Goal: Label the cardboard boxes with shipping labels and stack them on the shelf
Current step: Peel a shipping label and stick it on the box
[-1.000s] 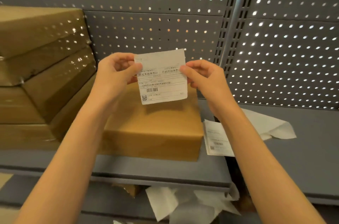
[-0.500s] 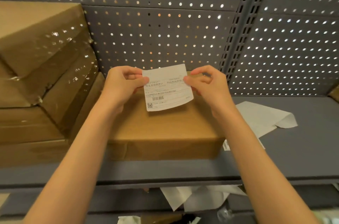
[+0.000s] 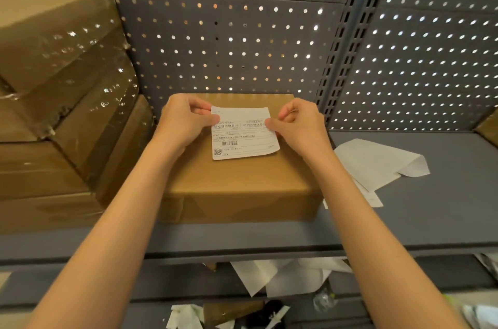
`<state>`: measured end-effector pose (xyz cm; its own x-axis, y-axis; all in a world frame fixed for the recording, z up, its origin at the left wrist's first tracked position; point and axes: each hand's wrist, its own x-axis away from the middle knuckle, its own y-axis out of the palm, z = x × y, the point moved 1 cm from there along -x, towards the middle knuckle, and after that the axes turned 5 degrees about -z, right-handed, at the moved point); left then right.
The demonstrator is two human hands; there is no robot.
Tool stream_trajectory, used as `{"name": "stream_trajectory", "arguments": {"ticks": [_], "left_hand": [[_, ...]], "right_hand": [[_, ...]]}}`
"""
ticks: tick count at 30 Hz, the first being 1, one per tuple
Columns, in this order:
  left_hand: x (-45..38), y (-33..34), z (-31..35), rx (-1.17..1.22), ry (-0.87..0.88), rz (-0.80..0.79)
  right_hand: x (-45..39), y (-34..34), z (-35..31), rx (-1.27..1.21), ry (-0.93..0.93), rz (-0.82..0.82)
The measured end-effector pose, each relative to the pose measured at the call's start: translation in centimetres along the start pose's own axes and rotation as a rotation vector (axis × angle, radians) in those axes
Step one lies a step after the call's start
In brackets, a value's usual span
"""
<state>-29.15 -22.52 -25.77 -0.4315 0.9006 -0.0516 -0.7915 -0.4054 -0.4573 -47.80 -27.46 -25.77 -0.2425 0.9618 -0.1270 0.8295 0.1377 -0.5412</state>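
1. shelving first: one grey shelf (image 3: 420, 223) with a perforated back panel (image 3: 242, 40) carries everything; a lower level below holds crumpled white paper and scraps.
2. stacked boxes (image 3: 54, 102) fill the left end, at least three in a leaning pile wrapped in shiny tape; they sit just beside the box being worked on. one more box corner shows at the far right edge.
3. cardboard box (image 3: 237, 188), one, lies flat on the shelf straight ahead between the two forearms, its top bare brown and facing up.
4. loose white sheets (image 3: 377, 164), two or so overlapping, lie on the shelf right of the box, touching its right side; they look like peeled backing paper.
5. shipping label (image 3: 244, 134), one, is over the far half of the box top, print up, long axis running left to right. its near edge looks slightly lifted and curled, so i judge it is not yet pressed flat.
6. left hand (image 3: 183, 126) pinches the label's upper left edge, fingers curled with the thumb on top; right hand (image 3: 299, 126) pinches the upper right edge the same way. both are equally near.
7. the move turns on this: the box top lies directly under the label, so it should only need lowering and smoothing toward the near edge.
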Motion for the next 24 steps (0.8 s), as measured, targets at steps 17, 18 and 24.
{"name": "stream_trajectory", "arguments": {"ticks": [17, 18, 24], "left_hand": [[0.35, 0.70, 0.02, -0.244, 0.036, 0.051], [0.31, 0.75, 0.01, -0.257, 0.042, 0.048], [0.03, 0.81, -0.09, -0.369, 0.079, 0.033]], "right_hand": [[-0.07, 0.88, 0.19, 0.134, -0.050, 0.019], [-0.09, 0.87, 0.16, 0.142, -0.051, 0.014], [-0.27, 0.94, 0.11, 0.162, -0.054, -0.017]]}}
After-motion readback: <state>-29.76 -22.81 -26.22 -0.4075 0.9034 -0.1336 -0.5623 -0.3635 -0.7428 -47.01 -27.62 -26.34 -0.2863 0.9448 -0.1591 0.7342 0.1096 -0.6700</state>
